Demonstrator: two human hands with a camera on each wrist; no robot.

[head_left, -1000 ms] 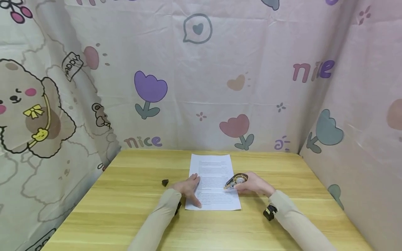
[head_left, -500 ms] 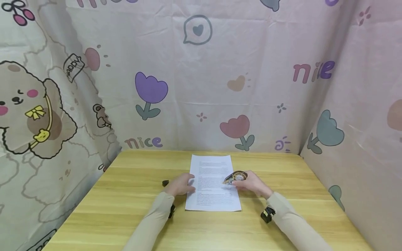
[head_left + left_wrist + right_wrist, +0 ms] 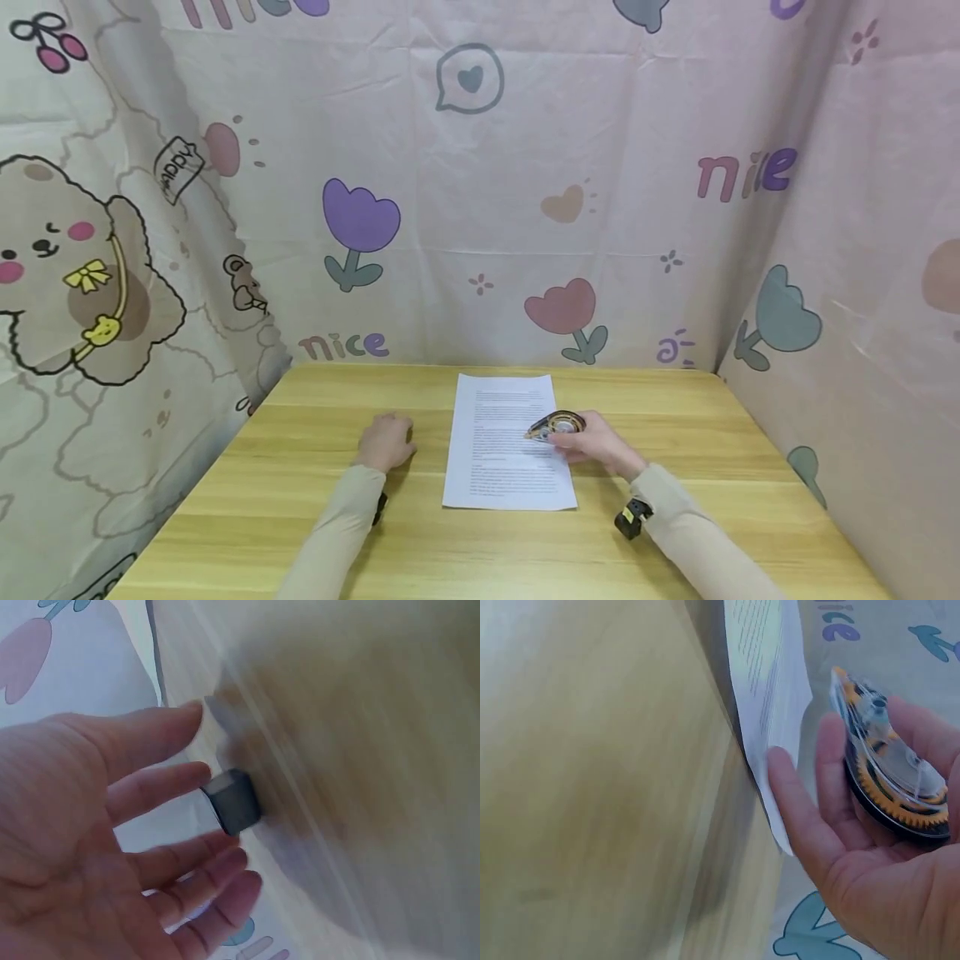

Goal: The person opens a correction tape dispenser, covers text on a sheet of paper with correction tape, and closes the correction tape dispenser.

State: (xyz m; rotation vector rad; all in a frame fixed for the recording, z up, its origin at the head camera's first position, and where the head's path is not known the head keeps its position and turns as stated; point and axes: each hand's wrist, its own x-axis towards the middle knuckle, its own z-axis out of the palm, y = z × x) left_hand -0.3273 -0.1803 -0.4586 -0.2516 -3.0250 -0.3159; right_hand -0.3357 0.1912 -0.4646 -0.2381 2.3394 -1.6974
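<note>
My right hand (image 3: 596, 443) grips a correction tape dispenser (image 3: 558, 426) with a clear body and an orange gear wheel (image 3: 900, 802). Its orange tip points left, over the right half of a printed sheet of paper (image 3: 504, 492). In the right wrist view, a fingertip of that hand lies right at the edge of the paper (image 3: 754, 720). Left of the sheet, my left hand (image 3: 385, 442) is low over the table. A small black cap-like piece (image 3: 234, 801) shows at its fingertips in the left wrist view, with the thumb apart from it; the hand hides this piece in the head view.
The wooden table (image 3: 480, 558) extends on all sides of the sheet. Behind it hangs a patterned curtain (image 3: 465, 208), with more curtain along the left and right sides. Black cameras sit on both wrists, the right one (image 3: 632, 518) standing out most.
My left hand has lifted from the paper and moved left to the small black piece, now hidden under it in the head view. The right hand, still gripping the correction tape, has shifted slightly left.
</note>
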